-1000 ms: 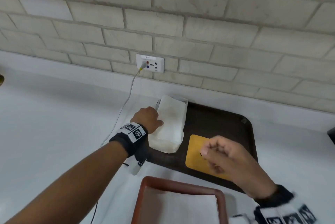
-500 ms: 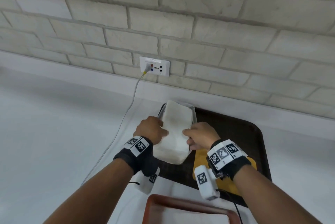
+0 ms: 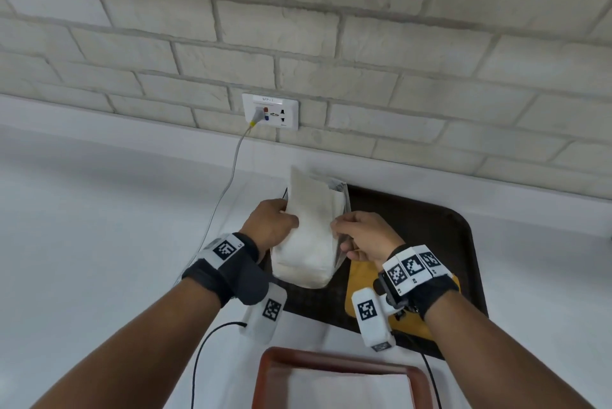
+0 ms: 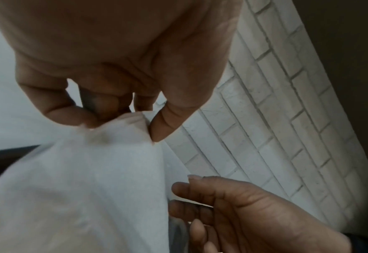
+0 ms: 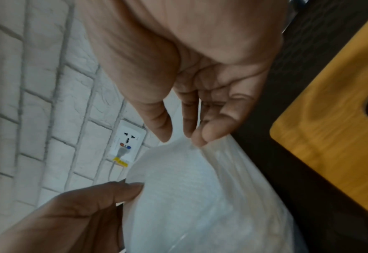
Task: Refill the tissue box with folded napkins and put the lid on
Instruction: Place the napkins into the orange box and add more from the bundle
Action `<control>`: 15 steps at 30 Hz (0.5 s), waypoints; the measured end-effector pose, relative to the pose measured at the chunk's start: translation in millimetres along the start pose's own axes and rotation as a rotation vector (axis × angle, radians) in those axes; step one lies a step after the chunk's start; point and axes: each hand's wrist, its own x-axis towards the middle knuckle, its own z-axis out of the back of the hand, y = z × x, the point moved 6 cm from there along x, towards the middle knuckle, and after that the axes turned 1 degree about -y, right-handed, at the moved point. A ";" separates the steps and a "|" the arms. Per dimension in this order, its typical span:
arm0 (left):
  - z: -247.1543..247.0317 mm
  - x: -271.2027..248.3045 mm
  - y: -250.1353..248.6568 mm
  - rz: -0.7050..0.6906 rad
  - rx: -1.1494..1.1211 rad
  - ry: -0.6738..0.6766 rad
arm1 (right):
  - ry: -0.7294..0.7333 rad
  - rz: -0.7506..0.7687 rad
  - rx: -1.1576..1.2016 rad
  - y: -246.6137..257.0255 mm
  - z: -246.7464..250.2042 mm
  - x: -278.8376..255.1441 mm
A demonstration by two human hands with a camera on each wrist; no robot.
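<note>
We hold the pack of napkins [image 3: 306,236] over the dark tray [image 3: 457,243]: our left hand [image 3: 270,226] pinches the soft paper, our right hand [image 3: 366,236] pinches the slippery plastic wrapper [image 5: 239,171]. It looks light and floppy, so gripping the stack's sides seems best.

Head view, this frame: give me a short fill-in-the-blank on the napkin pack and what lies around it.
The napkin pack is held by ____ hands.
The yellow lid lies on the dark ____.
The cable is plugged into the wall ____.

Missing words: both; tray; socket
</note>
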 end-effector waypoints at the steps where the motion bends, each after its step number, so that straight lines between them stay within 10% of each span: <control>1: 2.0 -1.1 -3.0 -0.008 -0.030 0.011 | 0.005 0.013 0.029 3.2 0.2 -4.0; 15: 8.1 -39.6 -3.2 0.068 -0.686 0.102 | 0.215 0.070 0.835 26.3 -28.9 -68.3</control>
